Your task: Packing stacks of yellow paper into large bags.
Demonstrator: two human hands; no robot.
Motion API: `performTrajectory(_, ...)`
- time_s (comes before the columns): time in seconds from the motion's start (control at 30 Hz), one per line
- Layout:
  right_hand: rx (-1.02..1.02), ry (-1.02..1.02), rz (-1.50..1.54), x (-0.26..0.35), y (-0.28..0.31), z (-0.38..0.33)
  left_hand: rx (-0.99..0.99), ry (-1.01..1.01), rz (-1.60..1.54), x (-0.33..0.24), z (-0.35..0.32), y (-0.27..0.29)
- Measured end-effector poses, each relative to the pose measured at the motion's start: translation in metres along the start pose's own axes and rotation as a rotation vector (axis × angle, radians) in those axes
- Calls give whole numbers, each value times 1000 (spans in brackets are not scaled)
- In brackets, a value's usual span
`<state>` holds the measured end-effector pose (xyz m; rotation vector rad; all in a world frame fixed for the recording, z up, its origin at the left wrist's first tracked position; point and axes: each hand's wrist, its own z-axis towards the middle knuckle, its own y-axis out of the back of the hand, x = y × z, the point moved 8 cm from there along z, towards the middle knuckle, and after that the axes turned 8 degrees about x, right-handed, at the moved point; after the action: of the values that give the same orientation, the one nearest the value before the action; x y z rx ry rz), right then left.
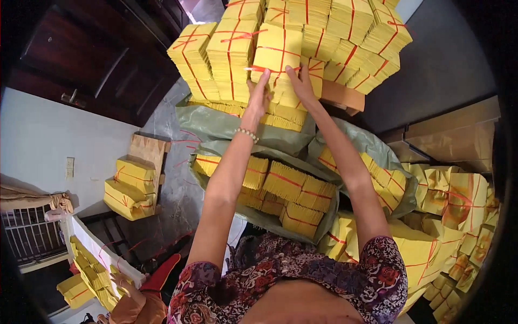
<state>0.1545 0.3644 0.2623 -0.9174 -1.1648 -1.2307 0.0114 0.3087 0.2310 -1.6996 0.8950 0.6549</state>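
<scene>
Both my arms reach forward to a bundle of yellow folded paper sheets point(277, 42), tied crosswise with red ribbon. My left hand point(259, 96) grips its near left side, thumb on top. On its near right side, my right hand point(302, 86) closes in the same way. The fingers beneath are partly hidden. The bundle sits among tall stacks of similar yellow bundles point(230, 60), all bound in red. Below my forearms, an open green sack point(251, 147) holds several more tied bundles point(286, 181).
Another green sack point(372, 140) with bundles stands to the right. More yellow packets point(426, 237) pile up at lower right. At left, two bundles point(127, 191) rest by a wooden board point(148, 148). Lower left, another person's hand point(125, 282) is beside yellow bundles. Red ribbon scraps lie on the floor.
</scene>
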Motion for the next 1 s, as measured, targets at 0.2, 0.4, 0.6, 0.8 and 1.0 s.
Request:
performTrajectory(0.2, 30, 91, 184, 12, -9, -19, -52, -70, -76, 7, -4, -5)
performTrajectory(0.4, 84, 60, 137, 62, -26, -69, -75, -191, -2, -1, -50, 3)
performTrajectory(0.6, -47, -41, 279, 106, -52, -179, -81, -518, 93, -25, -158, 13)
performTrajectory(0.8, 71, -160, 415, 84, -99, -310, -259, -284, 80, -4, -266, 58)
performTrajectory(1.0, 519, -231, -543, 25, -131, -422, -296, -98, 141, 14, -333, 116)
